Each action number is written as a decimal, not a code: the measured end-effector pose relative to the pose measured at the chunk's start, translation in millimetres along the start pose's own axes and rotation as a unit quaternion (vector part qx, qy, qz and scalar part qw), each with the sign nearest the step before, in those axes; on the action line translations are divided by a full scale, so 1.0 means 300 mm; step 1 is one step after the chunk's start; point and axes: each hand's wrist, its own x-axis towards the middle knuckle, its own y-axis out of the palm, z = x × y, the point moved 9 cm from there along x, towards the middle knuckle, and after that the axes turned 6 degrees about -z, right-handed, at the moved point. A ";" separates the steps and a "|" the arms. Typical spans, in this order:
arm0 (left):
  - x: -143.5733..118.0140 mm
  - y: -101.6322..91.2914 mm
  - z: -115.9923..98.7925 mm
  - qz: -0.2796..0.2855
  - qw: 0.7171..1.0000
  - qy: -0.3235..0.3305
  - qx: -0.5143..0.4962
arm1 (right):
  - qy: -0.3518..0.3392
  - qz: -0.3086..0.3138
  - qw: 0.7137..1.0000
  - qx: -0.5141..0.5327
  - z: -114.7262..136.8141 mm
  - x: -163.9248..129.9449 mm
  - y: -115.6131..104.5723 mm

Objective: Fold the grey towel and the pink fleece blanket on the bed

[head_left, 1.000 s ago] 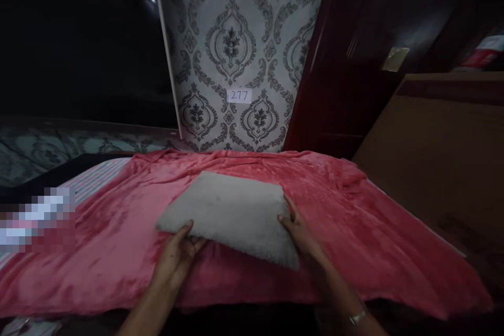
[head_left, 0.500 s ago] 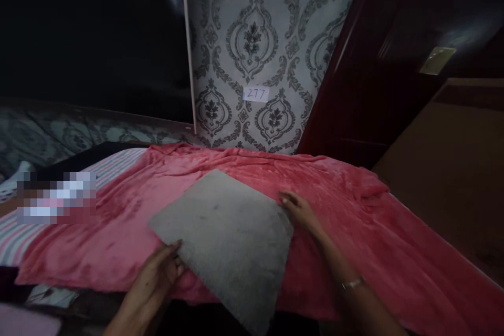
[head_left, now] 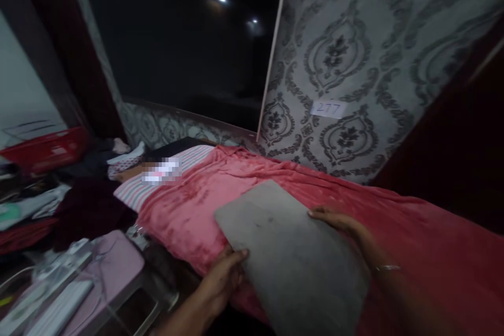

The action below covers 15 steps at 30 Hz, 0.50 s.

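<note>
My left hand (head_left: 224, 281) is clamped on the near left edge of the grey sheet (head_left: 299, 257), thumb on top and fingers curled below. My right hand (head_left: 340, 220) lies along the far right edge, well apart from the left — I can't tell whether its thumb grips underneath. Holding opposite edges probably steadies the sheet, which looks fairly stiff, and leaves its face uncovered. The sheet is in front of me, tilted over the red blanket (head_left: 181, 215), hiding part of it. The blanket covers most of the striped cloth (head_left: 129, 194). To my left, a pink stool (head_left: 126, 252) carries clutter — likely awkward for that elbow. Beyond stand a dark screen (head_left: 177, 37) and a wall label (head_left: 328, 109) reading 277.
</note>
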 end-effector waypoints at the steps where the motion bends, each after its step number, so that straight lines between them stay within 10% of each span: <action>1: 0.001 0.004 0.002 0.002 1.000 0.006 -0.011 | 0.017 0.028 0.999 0.034 0.000 -0.005 0.022; 8: 0.000 0.040 0.009 0.029 0.997 0.037 -0.066 | 0.037 0.117 0.973 0.193 0.044 -0.074 0.128; 15: -0.014 0.071 -0.049 -0.006 0.996 0.078 -0.052 | 0.010 0.057 0.973 0.223 0.087 -0.124 0.085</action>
